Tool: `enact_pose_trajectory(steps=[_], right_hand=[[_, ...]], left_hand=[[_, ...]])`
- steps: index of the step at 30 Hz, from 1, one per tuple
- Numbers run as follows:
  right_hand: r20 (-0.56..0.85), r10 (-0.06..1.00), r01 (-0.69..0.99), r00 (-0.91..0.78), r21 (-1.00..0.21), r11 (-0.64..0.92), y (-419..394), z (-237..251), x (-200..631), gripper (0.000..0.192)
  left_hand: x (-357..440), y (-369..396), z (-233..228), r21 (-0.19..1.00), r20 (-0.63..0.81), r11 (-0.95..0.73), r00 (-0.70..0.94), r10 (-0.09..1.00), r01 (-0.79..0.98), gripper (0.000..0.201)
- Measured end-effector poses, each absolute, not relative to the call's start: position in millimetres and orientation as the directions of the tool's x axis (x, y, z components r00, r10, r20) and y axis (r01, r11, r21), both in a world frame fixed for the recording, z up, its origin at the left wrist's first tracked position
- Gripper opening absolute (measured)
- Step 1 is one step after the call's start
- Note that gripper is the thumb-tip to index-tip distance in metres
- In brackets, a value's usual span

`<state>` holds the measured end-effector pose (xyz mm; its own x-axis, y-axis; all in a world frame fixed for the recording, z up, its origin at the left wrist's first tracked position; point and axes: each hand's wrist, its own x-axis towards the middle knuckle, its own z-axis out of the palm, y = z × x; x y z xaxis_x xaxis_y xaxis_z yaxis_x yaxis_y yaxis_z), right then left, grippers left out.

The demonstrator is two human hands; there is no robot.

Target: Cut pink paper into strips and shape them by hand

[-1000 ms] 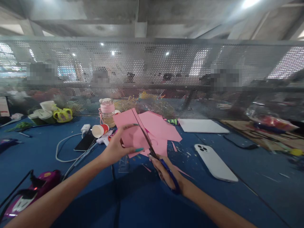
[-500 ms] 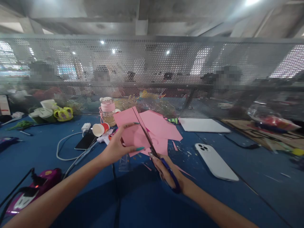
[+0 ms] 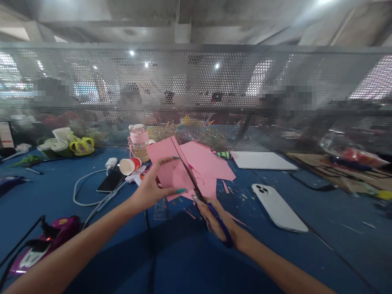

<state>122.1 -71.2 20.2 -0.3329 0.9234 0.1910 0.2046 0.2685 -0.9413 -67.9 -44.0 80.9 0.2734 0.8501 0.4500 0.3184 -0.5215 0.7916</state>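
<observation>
My left hand (image 3: pixel 153 179) grips a sheet of pink paper (image 3: pixel 162 151) between thumb and fingers, holding it raised over the table. In my right hand (image 3: pixel 216 216) is a pair of scissors (image 3: pixel 221 226) with dark blue handles. Their blades point up and away along the right side of the held sheet, where a narrow strip shows beside them. How far apart the blades are I cannot tell. More pink paper (image 3: pixel 211 163) lies behind and below the scissors. A clear ruler (image 3: pixel 160 210) rests under my left hand.
On the right lie a white phone (image 3: pixel 278 208) and a white sheet (image 3: pixel 263 160). To the left are a dark phone (image 3: pixel 110 181), a paper cup (image 3: pixel 130 165), a bottle (image 3: pixel 139 143) and a purple power strip (image 3: pixel 58 232) with cables. A perforated metal screen (image 3: pixel 196 90) borders the table's back.
Both hands, the pink paper and the scissors stay in almost the same place. The view has shifted very slightly.
</observation>
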Motion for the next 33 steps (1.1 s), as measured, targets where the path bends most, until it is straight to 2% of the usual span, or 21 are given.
enact_pose_trajectory(steps=[5,11,15,23,29,33], right_hand=[[0.150,0.938,0.240,-0.313,-0.943,0.231,-73.2,22.5,121.1,0.043],[0.251,0.916,0.244,-0.314,-0.911,0.333,-71.5,20.6,121.6,0.044],[0.260,0.917,0.268,-0.303,-0.900,0.344,-72.3,23.0,121.5,0.045],[0.197,0.943,0.229,-0.268,-0.938,0.261,-74.2,23.8,120.5,0.046],[0.065,0.953,0.165,-0.295,-0.979,0.117,-77.6,24.8,122.2,0.042],[0.021,0.957,0.151,-0.288,-0.986,0.067,-78.3,26.0,122.3,0.043]], left_hand=[[-67.6,-44.4,82.5,0.784,0.468,-0.541,0.284,0.837,0.304,0.067],[-67.3,-42.8,80.3,0.781,0.468,-0.540,0.280,0.838,0.314,0.068],[-67.6,-42.6,79.3,0.776,0.480,-0.551,0.281,0.831,0.306,0.068],[-67.4,-43.6,82.9,0.789,0.465,-0.535,0.275,0.841,0.303,0.068],[-69.4,-41.1,83.4,0.931,0.313,-0.353,0.290,0.904,0.096,0.070],[-69.2,-41.5,82.9,0.924,0.324,-0.367,0.294,0.899,0.106,0.071]])
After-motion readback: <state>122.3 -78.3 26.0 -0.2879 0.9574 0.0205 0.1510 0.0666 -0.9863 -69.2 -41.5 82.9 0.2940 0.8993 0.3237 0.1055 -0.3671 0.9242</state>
